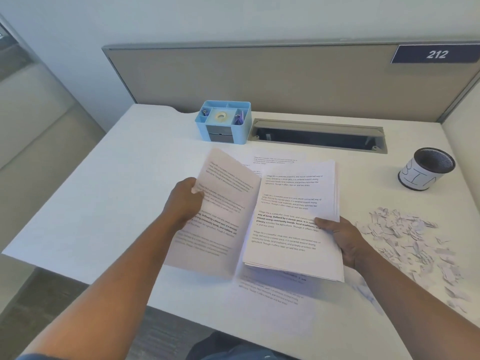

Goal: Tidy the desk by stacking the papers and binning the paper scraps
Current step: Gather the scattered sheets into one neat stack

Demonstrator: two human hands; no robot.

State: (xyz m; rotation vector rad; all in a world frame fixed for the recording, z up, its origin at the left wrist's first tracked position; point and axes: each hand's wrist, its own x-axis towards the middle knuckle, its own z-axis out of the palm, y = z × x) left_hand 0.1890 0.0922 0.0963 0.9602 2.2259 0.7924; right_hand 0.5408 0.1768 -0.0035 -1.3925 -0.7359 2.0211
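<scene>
My left hand [185, 197] pinches the left edge of a printed sheet [220, 224], lifted and tilted above the white desk [104, 190]. My right hand [342, 236] grips the right edge of a stack of printed papers [291, 240], thumb on top, raised a little off the desk. More printed sheets lie flat: one behind the stack [275, 159] and one under it at the front [270, 292]. A pile of torn paper scraps [413, 237] is spread on the desk right of my right hand. A black mesh cup labelled as the bin [426, 168] stands at the right.
A blue desk organiser [224, 123] with tape and clips stands at the back centre. Beside it is an open grey cable tray [317, 136]. A beige partition [259, 76] with a sign "212" closes the back. The desk's front edge is near my body.
</scene>
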